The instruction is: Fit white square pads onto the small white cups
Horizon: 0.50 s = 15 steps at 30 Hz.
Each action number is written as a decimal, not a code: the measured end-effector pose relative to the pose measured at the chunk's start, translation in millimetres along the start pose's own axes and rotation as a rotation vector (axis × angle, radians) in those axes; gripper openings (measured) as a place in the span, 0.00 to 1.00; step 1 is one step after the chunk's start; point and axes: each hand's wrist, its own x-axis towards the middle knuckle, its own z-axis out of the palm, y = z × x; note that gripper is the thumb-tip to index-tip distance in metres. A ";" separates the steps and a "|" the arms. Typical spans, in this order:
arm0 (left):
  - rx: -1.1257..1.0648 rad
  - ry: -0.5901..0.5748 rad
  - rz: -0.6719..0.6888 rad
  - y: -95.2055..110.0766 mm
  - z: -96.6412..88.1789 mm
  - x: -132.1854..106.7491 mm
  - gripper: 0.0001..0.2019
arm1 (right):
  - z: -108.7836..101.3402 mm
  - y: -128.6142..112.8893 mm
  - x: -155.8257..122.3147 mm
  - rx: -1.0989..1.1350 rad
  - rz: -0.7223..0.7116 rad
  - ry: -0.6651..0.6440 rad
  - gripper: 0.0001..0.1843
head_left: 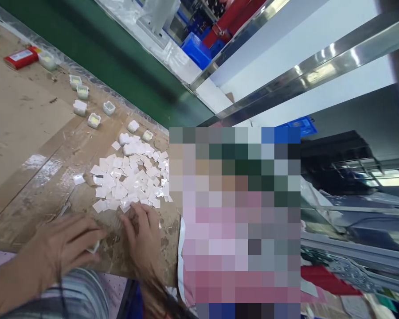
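A loose spread of small white squares [119,190], thin and partly glossy, lies on the brown worktop. At its near edge is my right hand [144,239], fingers stretched out and apart, the tips touching the outermost squares. To the left, my left hand [71,239] is slightly blurred, its fingers curled together around a small white piece [93,248] that shows between the fingertips. Most of that piece is hidden, so I cannot tell whether it is one of the squares. A single white square [79,179] sits apart, left of the spread.
Several small whitish cups [94,120] stand along the far side of the worktop [16,110], some with yellowish contents. A red box [21,57] lies at the far left. Behind runs a green panel [119,57]. A person in pink, largely pixelated, is close on the right.
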 end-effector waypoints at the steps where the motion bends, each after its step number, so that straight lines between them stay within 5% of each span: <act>1: 0.032 -0.003 -0.001 7.9 11.6 2.5 0.13 | 3.6 -0.8 3.3 -0.008 -0.011 -0.018 0.12; 4: 0.135 -0.031 -0.059 18.2 29.0 6.6 0.14 | 9.9 -0.7 9.0 -0.039 -0.052 -0.050 0.10; 7: 0.160 -0.065 -0.119 15.1 24.5 4.1 0.19 | 10.3 2.0 12.0 -0.069 -0.106 -0.052 0.10; 15: -0.163 -0.144 -0.175 1.2 11.4 -10.1 0.16 | -15.8 9.8 0.0 0.020 0.004 0.092 0.09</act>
